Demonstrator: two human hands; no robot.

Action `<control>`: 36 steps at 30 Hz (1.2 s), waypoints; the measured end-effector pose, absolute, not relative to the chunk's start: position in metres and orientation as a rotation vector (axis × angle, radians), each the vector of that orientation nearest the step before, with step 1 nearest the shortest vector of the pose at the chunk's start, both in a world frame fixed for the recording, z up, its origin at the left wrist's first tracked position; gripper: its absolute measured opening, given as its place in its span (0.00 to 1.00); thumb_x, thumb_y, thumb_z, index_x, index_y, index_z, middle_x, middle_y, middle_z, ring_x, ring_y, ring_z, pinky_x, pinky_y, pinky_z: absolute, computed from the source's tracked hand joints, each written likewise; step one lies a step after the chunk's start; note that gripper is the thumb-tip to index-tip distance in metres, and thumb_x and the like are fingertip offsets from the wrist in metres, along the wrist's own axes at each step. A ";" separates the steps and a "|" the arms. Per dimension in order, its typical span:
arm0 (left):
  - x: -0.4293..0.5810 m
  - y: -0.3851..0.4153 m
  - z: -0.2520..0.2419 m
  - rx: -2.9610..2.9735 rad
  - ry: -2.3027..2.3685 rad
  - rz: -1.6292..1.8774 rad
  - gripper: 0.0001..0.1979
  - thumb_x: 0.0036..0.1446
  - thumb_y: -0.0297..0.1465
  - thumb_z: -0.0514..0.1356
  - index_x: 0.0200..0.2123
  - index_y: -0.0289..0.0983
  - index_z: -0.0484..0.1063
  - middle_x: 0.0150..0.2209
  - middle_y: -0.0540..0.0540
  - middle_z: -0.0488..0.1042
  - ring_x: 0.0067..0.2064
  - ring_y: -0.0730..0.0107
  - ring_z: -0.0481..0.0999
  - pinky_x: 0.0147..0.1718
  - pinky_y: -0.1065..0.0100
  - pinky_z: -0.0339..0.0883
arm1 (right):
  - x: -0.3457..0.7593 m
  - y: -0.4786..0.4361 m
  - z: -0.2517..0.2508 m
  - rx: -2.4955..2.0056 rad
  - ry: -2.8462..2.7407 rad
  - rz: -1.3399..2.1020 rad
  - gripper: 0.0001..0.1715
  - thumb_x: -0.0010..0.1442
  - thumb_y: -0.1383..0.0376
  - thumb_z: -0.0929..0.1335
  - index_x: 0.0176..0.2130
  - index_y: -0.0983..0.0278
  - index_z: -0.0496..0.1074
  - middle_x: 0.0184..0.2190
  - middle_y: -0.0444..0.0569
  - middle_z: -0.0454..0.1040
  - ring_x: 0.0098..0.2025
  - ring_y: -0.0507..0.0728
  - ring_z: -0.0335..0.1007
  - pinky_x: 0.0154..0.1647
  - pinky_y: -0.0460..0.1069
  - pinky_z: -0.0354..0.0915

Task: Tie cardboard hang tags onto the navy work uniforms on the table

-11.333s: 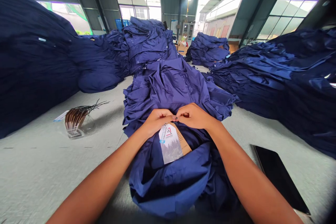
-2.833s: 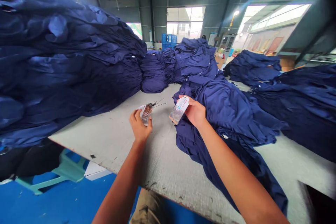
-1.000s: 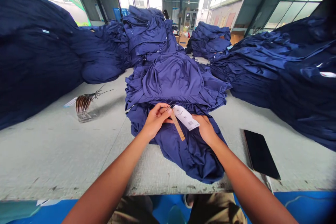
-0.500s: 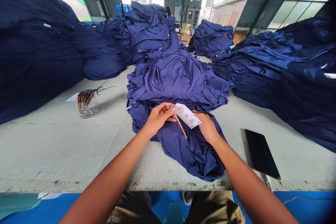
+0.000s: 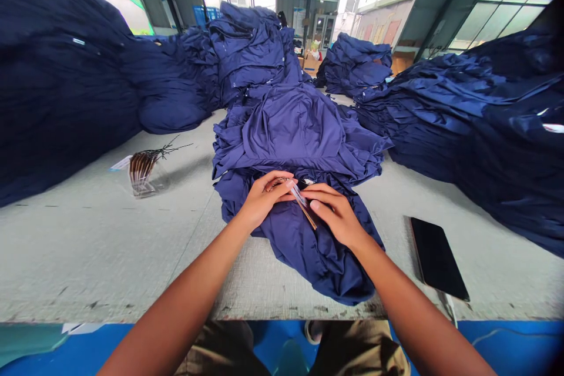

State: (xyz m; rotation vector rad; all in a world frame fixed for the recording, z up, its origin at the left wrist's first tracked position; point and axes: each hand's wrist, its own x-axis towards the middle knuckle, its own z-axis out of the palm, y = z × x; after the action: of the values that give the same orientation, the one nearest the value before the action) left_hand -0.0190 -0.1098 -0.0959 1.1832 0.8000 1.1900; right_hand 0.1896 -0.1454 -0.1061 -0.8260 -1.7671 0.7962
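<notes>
My left hand is curled almost shut, pinching the upper end of a tag just above the navy garment. My right hand is half open, its fingertips right beside the tag; I cannot tell whether it has hold of it. The tag sits between the hands. Left of my left hand, a glass of tags stands on the counter. Right of my right hand lies a black tablet. Navy piles rise beyond.
</notes>
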 end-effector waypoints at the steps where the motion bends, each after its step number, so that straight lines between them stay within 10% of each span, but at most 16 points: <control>1: -0.020 -0.110 -0.096 1.186 0.777 1.188 0.20 0.52 0.40 0.74 0.46 0.36 0.80 0.46 0.41 0.83 0.46 0.61 0.83 0.47 0.59 0.81 | 0.188 -0.149 -0.104 -0.826 -1.817 0.701 0.18 0.64 0.57 0.71 0.51 0.57 0.81 0.54 0.52 0.78 0.58 0.62 0.73 0.65 0.59 0.64; 12: -0.025 -0.117 -0.089 1.284 0.542 1.177 0.27 0.55 0.35 0.71 0.59 0.43 0.75 0.64 0.37 0.73 0.58 0.50 0.79 0.60 0.49 0.71 | 0.202 -0.155 -0.088 -0.813 -1.802 0.503 0.19 0.61 0.64 0.72 0.53 0.56 0.78 0.54 0.53 0.77 0.55 0.61 0.75 0.56 0.57 0.72; 20: -0.022 -0.123 -0.091 2.363 0.785 0.964 0.10 0.59 0.30 0.63 0.43 0.42 0.81 0.45 0.43 0.83 0.54 0.55 0.80 0.69 0.46 0.57 | 0.251 -0.137 -0.082 -0.760 -1.561 0.882 0.17 0.60 0.56 0.74 0.48 0.57 0.81 0.53 0.52 0.77 0.55 0.63 0.75 0.59 0.59 0.70; 26: -0.028 -0.119 -0.079 2.746 0.896 0.853 0.08 0.58 0.28 0.58 0.28 0.40 0.74 0.29 0.47 0.77 0.36 0.62 0.76 0.59 0.53 0.64 | 0.259 -0.140 -0.072 -0.661 -2.037 1.132 0.18 0.58 0.60 0.75 0.49 0.58 0.81 0.53 0.53 0.78 0.56 0.62 0.75 0.59 0.59 0.68; 30: -0.022 -0.111 -0.078 2.721 1.090 0.868 0.09 0.61 0.30 0.56 0.37 0.41 0.78 0.27 0.47 0.75 0.35 0.60 0.75 0.50 0.56 0.66 | 0.250 -0.138 -0.073 -0.759 -2.182 1.059 0.12 0.57 0.61 0.76 0.43 0.57 0.83 0.50 0.49 0.80 0.53 0.60 0.76 0.60 0.59 0.67; 36: -0.007 -0.083 -0.063 2.751 1.125 0.720 0.16 0.57 0.25 0.57 0.44 0.44 0.81 0.41 0.45 0.83 0.45 0.56 0.76 0.48 0.57 0.64 | 0.236 -0.106 -0.079 -1.138 -2.101 0.759 0.09 0.64 0.64 0.70 0.39 0.62 0.82 0.41 0.50 0.81 0.43 0.57 0.77 0.50 0.53 0.69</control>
State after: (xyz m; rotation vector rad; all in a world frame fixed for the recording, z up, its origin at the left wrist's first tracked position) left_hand -0.0070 -0.0832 -0.0626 2.7506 1.1252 0.7203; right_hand 0.2362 -0.1061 -0.0789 -1.1383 -2.1008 0.7594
